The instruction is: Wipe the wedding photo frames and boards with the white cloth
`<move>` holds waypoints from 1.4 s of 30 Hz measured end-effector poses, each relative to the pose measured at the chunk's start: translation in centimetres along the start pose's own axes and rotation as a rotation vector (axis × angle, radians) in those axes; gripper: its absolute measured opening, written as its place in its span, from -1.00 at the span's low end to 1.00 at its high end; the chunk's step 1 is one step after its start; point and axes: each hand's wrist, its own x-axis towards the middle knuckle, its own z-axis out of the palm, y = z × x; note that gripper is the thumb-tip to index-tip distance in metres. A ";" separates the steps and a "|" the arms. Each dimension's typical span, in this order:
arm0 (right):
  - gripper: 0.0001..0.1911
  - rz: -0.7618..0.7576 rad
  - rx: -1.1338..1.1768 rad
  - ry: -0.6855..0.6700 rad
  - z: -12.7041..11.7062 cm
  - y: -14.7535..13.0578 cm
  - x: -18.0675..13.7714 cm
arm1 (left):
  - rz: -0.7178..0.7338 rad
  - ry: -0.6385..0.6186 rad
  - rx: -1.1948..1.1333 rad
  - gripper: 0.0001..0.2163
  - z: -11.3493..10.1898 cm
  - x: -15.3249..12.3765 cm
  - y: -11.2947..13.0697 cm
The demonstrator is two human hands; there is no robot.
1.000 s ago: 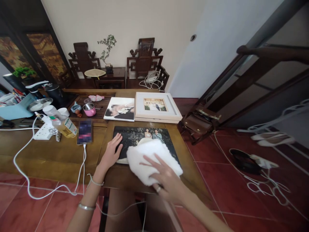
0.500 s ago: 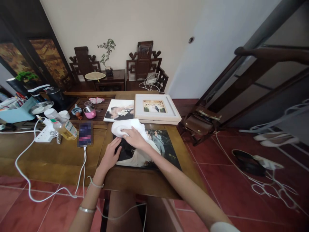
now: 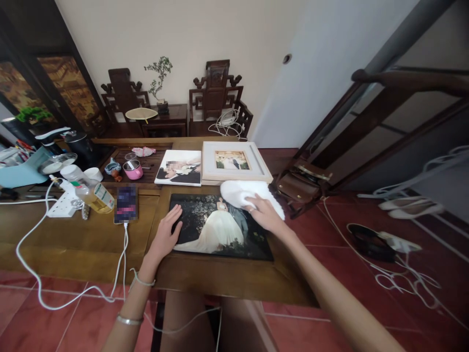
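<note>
A large dark glossy photo print (image 3: 220, 230) lies flat at the near edge of the brown wooden worktop (image 3: 91, 234). The left hand (image 3: 165, 235) rests on its left border, palm down, fingers spread wide and gripping nothing. The right hand (image 3: 266, 215) has its fingers curled onto a thick white folded cloth (image 3: 242, 191) and presses it at the print's far right corner, just beside a white-framed photograph (image 3: 234, 164). The cloth looks soft and light, bunching easily under the fingers. The print seems stiff, thin and slippery, its sheen likely to mark, so the bare edges are the safer hold.
</note>
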 end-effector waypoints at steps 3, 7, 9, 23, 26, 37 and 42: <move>-0.73 -0.076 -0.005 0.007 -0.7 0.1 -3.0 | -0.008 0.001 0.007 -0.63 -0.1 0.1 0.1; -0.80 -0.291 0.004 -0.027 -1.0 -2.9 -9.1 | 0.001 0.001 0.021 -0.63 -0.2 0.2 0.1; -0.82 -0.370 0.025 -0.090 -1.4 -4.3 -11.8 | 0.006 0.001 0.023 -0.63 -0.2 0.3 0.0; -0.75 -0.239 0.007 -0.026 -0.5 -0.5 -2.2 | 0.022 -0.011 0.050 -0.63 -0.1 0.2 -0.6; -0.73 -0.163 -0.024 0.006 0.0 -0.4 0.4 | 0.023 -0.002 0.049 -0.63 -0.1 0.2 -0.7; -0.80 -0.333 0.000 0.010 -0.3 -3.6 -10.0 | 0.018 -0.008 0.065 -0.63 -0.1 0.4 -0.4; -0.84 -0.487 0.024 -0.124 -1.2 -5.5 -15.1 | 0.026 -0.007 0.069 -0.64 -0.1 0.4 -0.5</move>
